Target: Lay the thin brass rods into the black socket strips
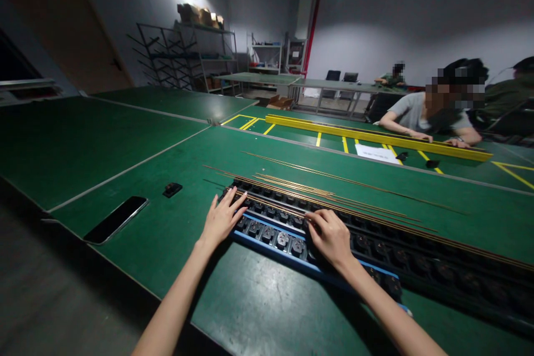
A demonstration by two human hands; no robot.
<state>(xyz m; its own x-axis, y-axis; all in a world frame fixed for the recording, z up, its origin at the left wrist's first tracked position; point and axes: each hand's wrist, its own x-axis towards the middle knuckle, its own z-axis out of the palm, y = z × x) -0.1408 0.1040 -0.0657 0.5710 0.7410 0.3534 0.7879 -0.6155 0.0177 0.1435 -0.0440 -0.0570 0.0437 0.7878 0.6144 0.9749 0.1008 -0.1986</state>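
Note:
A blue-edged rail [267, 240] filled with black socket modules lies on the green table, in front of longer black rails [417, 261] with similar modules. Thin copper-coloured rods [300, 183] lie along and behind the rails. My left hand [223, 214] rests at the rails' left end, fingers spread over the rods and modules. Over the middle, my right hand [329, 233] is closed, thumb and fingers pinched together at a copper rod [277, 204]; the fingertips are partly hidden.
A phone [117, 219] and a small black part [172, 189] lie at left. Beyond the rods are a long yellow rail [375, 136] and a paper sheet [376, 153]. A person [417, 114] leans over the far side. Shelves [217, 44] stand behind.

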